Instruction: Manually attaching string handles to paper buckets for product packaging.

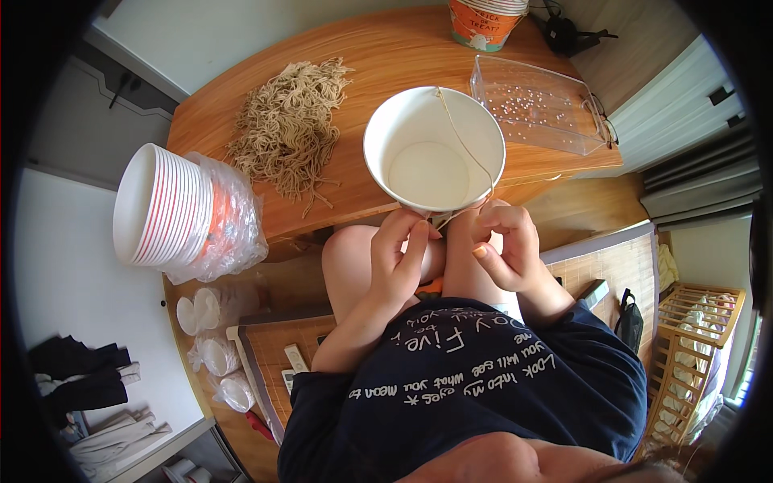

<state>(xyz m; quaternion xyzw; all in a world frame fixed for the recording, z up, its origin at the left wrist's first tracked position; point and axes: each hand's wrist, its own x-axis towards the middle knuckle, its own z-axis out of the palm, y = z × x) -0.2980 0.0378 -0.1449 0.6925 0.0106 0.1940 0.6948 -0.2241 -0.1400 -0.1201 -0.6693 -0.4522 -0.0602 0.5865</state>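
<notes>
At frame centre, both hands, left hand point(400, 256) and right hand point(506, 244), pinch closed on the string point(465, 145) running up across the white cup point(433, 150) just above them.

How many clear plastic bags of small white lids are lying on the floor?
3, lined up left of the person's knee: one bag of white lids nearest the table, a second below it, a third lowest. More may be hidden under the wooden table.
</notes>
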